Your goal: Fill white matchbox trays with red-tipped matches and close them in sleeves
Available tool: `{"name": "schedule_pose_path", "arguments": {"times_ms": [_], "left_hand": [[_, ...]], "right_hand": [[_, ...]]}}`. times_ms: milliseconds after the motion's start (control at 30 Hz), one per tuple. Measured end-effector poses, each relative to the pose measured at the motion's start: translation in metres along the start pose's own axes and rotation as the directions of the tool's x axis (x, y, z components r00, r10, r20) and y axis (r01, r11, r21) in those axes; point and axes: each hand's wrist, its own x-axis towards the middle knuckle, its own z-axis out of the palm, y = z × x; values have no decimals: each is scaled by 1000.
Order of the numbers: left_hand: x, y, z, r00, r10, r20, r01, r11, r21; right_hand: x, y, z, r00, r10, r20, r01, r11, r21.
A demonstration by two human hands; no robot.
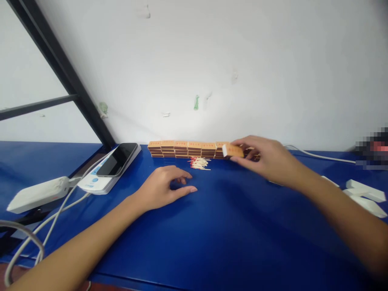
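Observation:
Between the thumb and fingers of my right hand [262,157] is a matchbox [233,151], orange on top with a white end showing. It is held in front of the right part of a long row of stacked matchboxes [182,149] along the wall. My right hand hides some of that row. A small heap of loose matches [199,163] with red heads lies before the middle of the row. My left hand [166,186] rests over the blue table, left of and nearer than the matches, its thumb and fingers apart and holding nothing.
At the left, a black phone [118,159] lies on a white box [103,186], beside a white power strip [39,194] and cables [60,210]. White matchbox trays or similar pieces [365,196] lie at the right, partly behind my forearm. A black metal frame [63,68] stands at the left.

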Motion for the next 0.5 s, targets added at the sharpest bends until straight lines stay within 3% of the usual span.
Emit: {"name": "schedule_pose_path", "arguments": {"times_ms": [200, 333, 500], "left_hand": [[0, -4, 0, 999, 14, 33, -15, 999, 48], [0, -4, -1, 1000, 15, 16, -16, 998, 66], [1, -4, -3, 999, 10, 32, -12, 998, 68]], "right_hand": [[29, 54, -46, 975, 216, 43, -206, 965, -162], [26, 70, -65, 950, 290, 118, -269, 948, -169], [16, 92, -76, 924, 367, 108, -332, 909, -251]]}}
